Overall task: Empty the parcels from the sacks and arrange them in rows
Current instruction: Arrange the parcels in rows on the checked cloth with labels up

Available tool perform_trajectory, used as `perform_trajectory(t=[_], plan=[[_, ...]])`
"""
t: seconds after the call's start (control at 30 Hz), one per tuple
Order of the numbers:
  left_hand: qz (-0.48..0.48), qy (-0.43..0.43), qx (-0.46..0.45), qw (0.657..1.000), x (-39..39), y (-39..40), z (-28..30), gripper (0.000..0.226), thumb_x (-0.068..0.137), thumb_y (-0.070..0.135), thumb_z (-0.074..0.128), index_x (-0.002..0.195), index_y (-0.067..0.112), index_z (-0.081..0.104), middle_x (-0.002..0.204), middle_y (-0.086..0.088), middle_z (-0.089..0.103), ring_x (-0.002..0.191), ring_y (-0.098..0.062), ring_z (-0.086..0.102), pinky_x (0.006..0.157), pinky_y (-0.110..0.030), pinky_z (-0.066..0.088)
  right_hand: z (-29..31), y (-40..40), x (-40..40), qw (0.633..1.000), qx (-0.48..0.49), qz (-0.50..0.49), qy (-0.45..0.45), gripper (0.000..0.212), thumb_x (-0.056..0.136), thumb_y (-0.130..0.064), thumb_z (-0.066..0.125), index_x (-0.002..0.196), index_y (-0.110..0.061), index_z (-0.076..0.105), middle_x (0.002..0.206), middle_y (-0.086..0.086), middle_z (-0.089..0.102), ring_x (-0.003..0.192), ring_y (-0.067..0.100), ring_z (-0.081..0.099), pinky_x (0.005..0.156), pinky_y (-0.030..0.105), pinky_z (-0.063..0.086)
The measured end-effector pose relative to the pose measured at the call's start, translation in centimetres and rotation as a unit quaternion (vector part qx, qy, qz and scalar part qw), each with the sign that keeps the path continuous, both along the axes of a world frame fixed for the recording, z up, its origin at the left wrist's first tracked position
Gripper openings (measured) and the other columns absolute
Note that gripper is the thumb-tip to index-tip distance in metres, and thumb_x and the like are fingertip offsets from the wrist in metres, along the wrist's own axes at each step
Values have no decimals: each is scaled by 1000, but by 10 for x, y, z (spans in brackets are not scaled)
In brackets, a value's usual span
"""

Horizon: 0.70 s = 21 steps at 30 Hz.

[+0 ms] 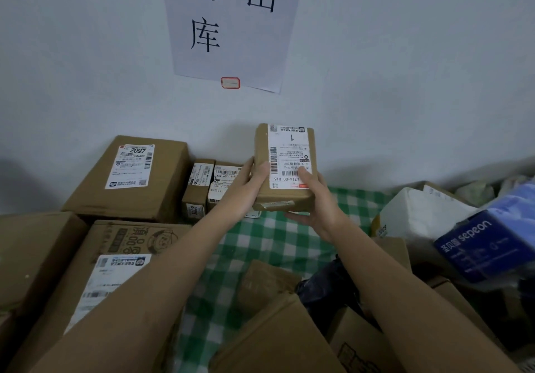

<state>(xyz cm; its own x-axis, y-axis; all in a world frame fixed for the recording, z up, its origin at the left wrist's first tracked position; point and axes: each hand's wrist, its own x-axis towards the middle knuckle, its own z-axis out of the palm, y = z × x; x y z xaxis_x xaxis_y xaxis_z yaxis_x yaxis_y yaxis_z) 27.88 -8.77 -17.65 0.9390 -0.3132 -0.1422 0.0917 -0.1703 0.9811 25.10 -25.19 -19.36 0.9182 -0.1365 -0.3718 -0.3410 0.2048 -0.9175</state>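
Arms outstretched; left hand (251,178) and right hand (314,199) both grip labelled parcel (285,167) above checked cloth (269,242).

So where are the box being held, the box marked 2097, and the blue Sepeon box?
held box (285,164): head view, its label.
2097 box (131,167): head view, its label.
Sepeon box (477,245): head view, printed side.

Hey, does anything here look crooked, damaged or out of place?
Yes. The blue Sepeon box at the right lies tilted on the heap, not in a row. The parcel in both hands has peeling tape on its near edge.
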Motion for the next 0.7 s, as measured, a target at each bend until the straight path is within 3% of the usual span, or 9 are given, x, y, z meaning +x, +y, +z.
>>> perform_trajectory(t=[0.1,0.17,0.23,0.37,0.53,0.7], plan=[[52,-78,93,991,4,-7,-12,41,104,40,24,131,21,47,120,13,51,108,-2,50,89,-22,35,-8,-11,3,996,35,-44,62,52,87,-53,61,130,-26,49,121,7,63,107,27,62,77,44,56],[61,-117,190,973,14,-7,-31,40,103,31,35,139,17,42,140,4,45,134,-16,37,107,-34,33,-18,-22,4,991,31,-69,107,52,86,-53,61,129,-25,50,122,8,62,107,30,60,81,47,53],[-5,-138,330,934,22,-6,-51,49,99,25,43,147,20,33,156,-3,25,146,-27,14,119,-46,15,-28,-31,6,985,0,-88,150,52,87,-52,60,130,-25,48,123,9,60,108,32,58,85,50,50],[-58,-150,490,857,31,-3,-74,55,98,26,44,149,30,24,161,-8,1,146,-35,-8,115,-54,-7,-45,-30,15,979,-28,-86,185,50,90,-50,58,130,-23,46,123,10,58,105,31,57,88,53,47],[-60,-127,556,819,39,1,-90,63,97,26,46,151,34,14,160,-14,-2,145,-41,-4,114,-59,1,-62,-20,30,976,-43,-113,179,50,91,-51,57,128,-18,49,123,11,60,109,32,59,91,53,52],[-68,-145,570,805,47,4,-95,66,94,33,50,150,35,16,159,-14,4,144,-42,3,114,-60,12,-73,-11,40,982,-95,-131,94,39,92,-28,63,127,-15,51,126,9,59,109,28,58,87,43,55]])
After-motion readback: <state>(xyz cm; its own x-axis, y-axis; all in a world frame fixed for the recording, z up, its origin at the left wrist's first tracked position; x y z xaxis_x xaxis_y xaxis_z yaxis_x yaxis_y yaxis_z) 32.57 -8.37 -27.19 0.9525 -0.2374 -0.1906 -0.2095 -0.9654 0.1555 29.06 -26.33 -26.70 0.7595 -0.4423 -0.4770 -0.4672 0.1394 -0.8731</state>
